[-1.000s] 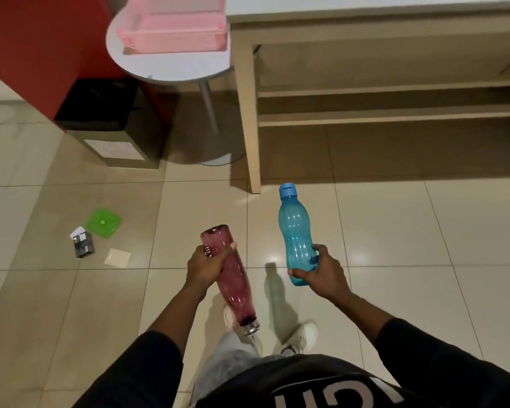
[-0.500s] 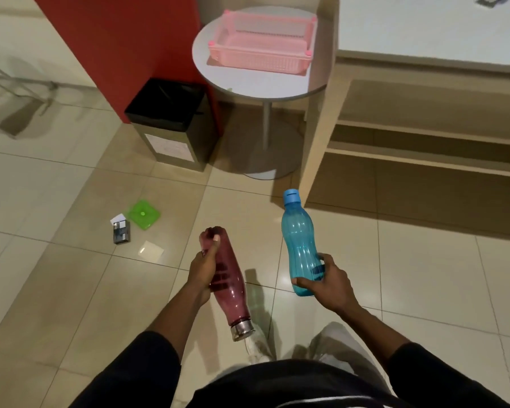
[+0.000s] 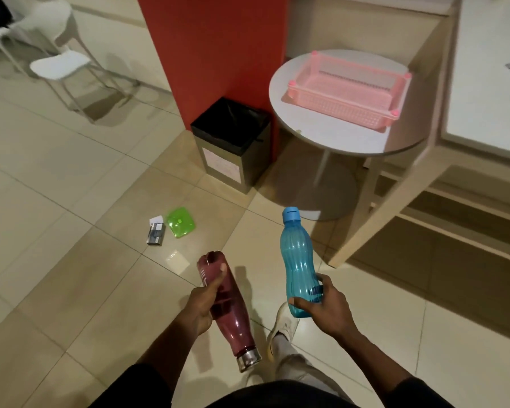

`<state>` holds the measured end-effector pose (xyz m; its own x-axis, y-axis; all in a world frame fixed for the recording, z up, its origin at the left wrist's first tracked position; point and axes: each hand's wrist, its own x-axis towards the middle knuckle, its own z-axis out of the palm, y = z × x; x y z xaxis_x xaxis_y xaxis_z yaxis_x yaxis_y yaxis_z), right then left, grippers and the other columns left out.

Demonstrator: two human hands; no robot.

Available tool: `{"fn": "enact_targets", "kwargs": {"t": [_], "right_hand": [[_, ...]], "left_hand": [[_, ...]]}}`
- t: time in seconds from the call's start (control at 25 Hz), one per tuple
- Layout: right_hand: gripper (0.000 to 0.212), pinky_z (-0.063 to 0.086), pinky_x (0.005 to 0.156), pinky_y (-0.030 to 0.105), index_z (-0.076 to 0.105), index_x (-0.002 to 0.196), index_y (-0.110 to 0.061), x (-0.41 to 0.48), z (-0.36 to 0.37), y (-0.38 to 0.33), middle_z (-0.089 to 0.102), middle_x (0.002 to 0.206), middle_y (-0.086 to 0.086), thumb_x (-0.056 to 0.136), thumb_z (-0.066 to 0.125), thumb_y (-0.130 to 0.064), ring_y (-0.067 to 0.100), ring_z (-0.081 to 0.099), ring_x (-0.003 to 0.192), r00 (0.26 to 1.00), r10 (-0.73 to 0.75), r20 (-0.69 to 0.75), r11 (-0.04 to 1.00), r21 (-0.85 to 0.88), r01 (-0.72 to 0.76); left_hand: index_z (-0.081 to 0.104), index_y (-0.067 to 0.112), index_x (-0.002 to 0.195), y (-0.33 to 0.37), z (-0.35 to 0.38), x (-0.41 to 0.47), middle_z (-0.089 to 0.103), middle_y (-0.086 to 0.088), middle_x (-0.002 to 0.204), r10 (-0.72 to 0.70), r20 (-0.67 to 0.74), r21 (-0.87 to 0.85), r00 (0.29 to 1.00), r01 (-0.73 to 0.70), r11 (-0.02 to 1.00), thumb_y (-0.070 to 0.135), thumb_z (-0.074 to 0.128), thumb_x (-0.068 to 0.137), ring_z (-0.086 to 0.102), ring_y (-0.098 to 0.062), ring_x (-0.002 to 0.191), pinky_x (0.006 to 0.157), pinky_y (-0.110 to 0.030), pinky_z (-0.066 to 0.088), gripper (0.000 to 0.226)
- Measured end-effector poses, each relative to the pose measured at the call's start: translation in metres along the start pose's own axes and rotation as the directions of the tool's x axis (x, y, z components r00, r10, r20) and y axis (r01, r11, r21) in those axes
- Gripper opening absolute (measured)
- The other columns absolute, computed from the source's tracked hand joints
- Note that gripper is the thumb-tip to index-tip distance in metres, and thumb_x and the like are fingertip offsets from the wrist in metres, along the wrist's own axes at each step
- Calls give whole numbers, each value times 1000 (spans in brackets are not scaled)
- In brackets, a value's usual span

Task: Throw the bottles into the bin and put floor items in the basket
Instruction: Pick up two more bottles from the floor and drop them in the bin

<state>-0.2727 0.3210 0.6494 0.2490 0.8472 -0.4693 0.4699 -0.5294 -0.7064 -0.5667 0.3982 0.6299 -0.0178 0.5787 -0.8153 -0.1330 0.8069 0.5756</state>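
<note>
Black sleeves (image 3: pixel 136 387), black top (image 3: pixel 277 400), pale grey trousers (image 3: pixel 295 366), one white sneaker (image 3: pixel 283 325)

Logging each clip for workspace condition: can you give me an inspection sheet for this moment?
Surface: glossy beige tiled floor.
Job's things: maroon bottle with steel cap, cap pointing down, held in left hand; translucent blue plastic bottle, cap up, held in right hand; black-lined square bin against red pillar; pink plastic basket on round white table.
Clutter: green square lid, small grey pack and pale flat square on the floor.
Grippers: each hand grips one bottle.
Cables: nothing seen.
Surroundings: white chairs, light wooden desk.
</note>
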Motion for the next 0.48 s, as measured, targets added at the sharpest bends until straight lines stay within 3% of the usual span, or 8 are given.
{"fn": "enact_targets", "kwargs": {"t": [0.16, 0.32, 0.48], "right_hand": [[99, 50, 72, 17, 41, 145, -26, 69, -16, -30, 63, 115, -10, 64, 88, -60, 3, 65, 94, 996, -32, 84, 999, -13, 33], [99, 48, 67, 13, 43, 142, -28, 124, -30, -56, 65, 111, -12, 61, 86, -63, -1, 64, 91, 985, -95, 147, 993, -57, 104], [99, 57, 76, 22, 44, 141, -27, 170, -35, -81, 66, 113, -12, 60, 86, -64, 3, 67, 95, 980, -99, 175, 993, -50, 109]], "left_hand": [[65, 0, 125, 58, 19, 28, 74, -23, 120, -57, -20, -193, 998, 52, 980, 70, 80, 76, 73, -44, 111, 102, -67, 55, 87], [60, 2, 128, 114, 38, 47, 67, -23, 114, -8, 11, -220, 1000, 10, 976, 40, 90, 79, 70, -41, 103, 95, -62, 60, 69], [64, 0, 125, 154, 47, 67, 70, -19, 110, 44, 8, -264, 999, -41, 964, 13, 94, 66, 71, -36, 106, 92, -55, 62, 67]]}}
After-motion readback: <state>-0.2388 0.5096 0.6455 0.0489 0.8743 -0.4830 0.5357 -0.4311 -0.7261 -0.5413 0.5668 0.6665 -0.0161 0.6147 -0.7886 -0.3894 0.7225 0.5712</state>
